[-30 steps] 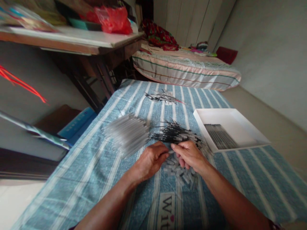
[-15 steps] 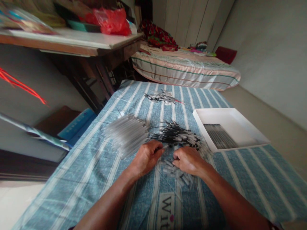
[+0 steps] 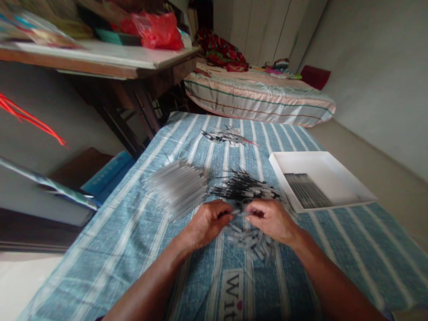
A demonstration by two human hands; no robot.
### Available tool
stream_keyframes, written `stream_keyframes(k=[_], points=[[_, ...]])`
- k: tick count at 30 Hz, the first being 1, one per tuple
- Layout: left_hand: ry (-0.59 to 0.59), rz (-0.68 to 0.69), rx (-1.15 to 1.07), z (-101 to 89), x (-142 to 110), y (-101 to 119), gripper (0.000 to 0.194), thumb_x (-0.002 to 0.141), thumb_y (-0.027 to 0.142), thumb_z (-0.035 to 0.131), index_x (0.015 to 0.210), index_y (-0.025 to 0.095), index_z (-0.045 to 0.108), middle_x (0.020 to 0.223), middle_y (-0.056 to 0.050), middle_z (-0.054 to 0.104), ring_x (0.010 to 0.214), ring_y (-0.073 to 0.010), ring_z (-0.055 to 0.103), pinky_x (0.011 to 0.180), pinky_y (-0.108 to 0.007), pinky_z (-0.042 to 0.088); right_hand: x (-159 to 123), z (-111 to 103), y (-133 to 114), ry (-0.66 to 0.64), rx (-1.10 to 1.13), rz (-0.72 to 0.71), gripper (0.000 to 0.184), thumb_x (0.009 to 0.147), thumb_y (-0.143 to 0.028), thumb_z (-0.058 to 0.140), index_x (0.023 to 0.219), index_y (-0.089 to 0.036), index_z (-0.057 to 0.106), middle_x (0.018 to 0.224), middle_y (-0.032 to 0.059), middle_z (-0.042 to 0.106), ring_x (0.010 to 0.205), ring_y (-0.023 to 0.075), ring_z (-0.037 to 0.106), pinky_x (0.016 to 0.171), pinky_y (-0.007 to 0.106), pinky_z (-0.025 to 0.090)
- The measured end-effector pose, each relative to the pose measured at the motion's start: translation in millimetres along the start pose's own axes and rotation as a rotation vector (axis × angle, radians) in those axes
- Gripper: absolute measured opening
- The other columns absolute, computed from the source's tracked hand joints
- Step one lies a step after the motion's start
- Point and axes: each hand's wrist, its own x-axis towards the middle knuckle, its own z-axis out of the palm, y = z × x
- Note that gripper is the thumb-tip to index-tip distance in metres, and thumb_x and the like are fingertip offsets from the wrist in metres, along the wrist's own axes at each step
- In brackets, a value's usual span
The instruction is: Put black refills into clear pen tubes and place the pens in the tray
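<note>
My left hand [image 3: 211, 220] is closed in a pinch on a pen, of which only a short pale end [image 3: 236, 211] shows between the hands. Opposite it, my right hand [image 3: 272, 222] pinches a small clear pen cap [image 3: 246, 214], mostly covered by the fingers. The two pieces meet or nearly meet; I cannot tell whether they touch. Under the right hand lies a loose pile of grey translucent pen caps [image 3: 256, 245]. Just beyond both hands are many black-ended refills [image 3: 245, 185]. To the left is a row of clear pen barrels [image 3: 179, 187].
A white open box [image 3: 344, 178] at the right holds a row of dark pens [image 3: 306, 189]. Thin loose parts [image 3: 227, 135] lie at the far end of the striped tablecloth [image 3: 133, 249]. A wooden table [image 3: 117, 55] with a red plastic bag [image 3: 160, 31] stands at the back left.
My right hand has risen from the cap pile toward my left hand, now with a cap in its fingers. My left hand has shifted slightly right.
</note>
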Motion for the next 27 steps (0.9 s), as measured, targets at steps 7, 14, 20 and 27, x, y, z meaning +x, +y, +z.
stream_keyframes(k=[7,14,20,27], points=[[-0.019,-0.012,-0.008,-1.4,0.9,-1.1,0.016,0.083,0.022,0.051,0.079,0.015,0.065,0.073,-0.002,0.059,0.068,-0.0132,0.054,0.063,-0.022,0.040,-1.0,-3.1,-2.3,0.025,-0.011,-0.035,0.009,0.076,-0.021,0.057,0.071,-0.018,0.064,0.064,-0.0011,0.060,0.059,0.0106,0.052,0.056,0.019,0.037],[0.021,-0.055,-0.124,0.1,-0.3,0.7,0.014,0.081,0.022,0.054,0.076,0.015,0.065,0.070,-0.001,0.058,0.067,-0.0123,0.052,0.062,-0.023,0.039,-1.6,-5.3,-2.3,0.028,-0.018,-0.026,0.010,0.076,-0.019,0.056,0.070,-0.017,0.064,0.062,-0.0015,0.059,0.058,0.0100,0.051,0.055,0.019,0.036],[0.311,-0.172,-0.995,-7.4,1.9,6.3,0.009,0.074,0.021,0.064,0.079,0.014,0.060,0.074,-0.001,0.062,0.059,-0.0088,0.051,0.054,-0.020,0.041,-8.5,8.1,-10.2,0.017,0.099,0.023,0.008,0.075,-0.019,0.057,0.069,-0.016,0.062,0.058,-0.0029,0.058,0.054,0.0088,0.050,0.053,0.018,0.036],[0.531,-0.185,-1.475,-15.1,5.3,9.9,0.012,0.067,0.006,0.067,0.077,0.011,0.062,0.082,-0.006,0.064,0.063,-0.0084,0.055,0.057,-0.019,0.046,-25.1,40.5,-25.8,0.081,0.380,0.083,0.007,0.077,-0.022,0.055,0.075,-0.017,0.059,0.058,-0.0031,0.055,0.051,0.0090,0.053,0.049,0.018,0.040]])
